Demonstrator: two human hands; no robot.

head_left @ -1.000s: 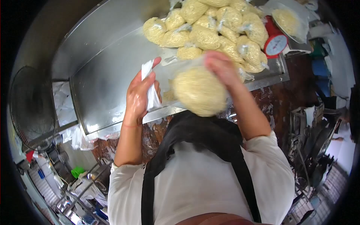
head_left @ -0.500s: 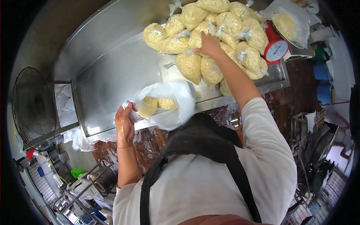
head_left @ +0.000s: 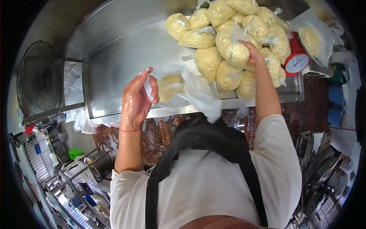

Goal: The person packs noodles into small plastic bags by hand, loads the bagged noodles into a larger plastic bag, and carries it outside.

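My left hand [head_left: 140, 93] is closed on the gathered edge of a white plastic carrier bag [head_left: 204, 97] at the front of the metal table. Inside that bag, seen blurred through the plastic, lie knotted bags of noodles [head_left: 169, 88]. Over the pile, my right hand [head_left: 251, 52] grips the side of a clear bag of pale yellow noodles [head_left: 231, 49], which looks raised above its neighbours. Part of the right fingers is hidden behind this bag. Several similar noodle bags [head_left: 207, 63] are heaped around it.
A red dial scale [head_left: 296, 63] stands right of the pile, with noodles in plastic [head_left: 309, 40] on its pan. The metal table [head_left: 114, 68] has a raised rim. A black fan [head_left: 40, 84] is at far left. The floor [head_left: 160, 133] looks wet.
My right hand has shifted from the top of the pile to the side of one noodle bag, now lifted. My left hand has risen, and the carrier bag's mouth has sagged.
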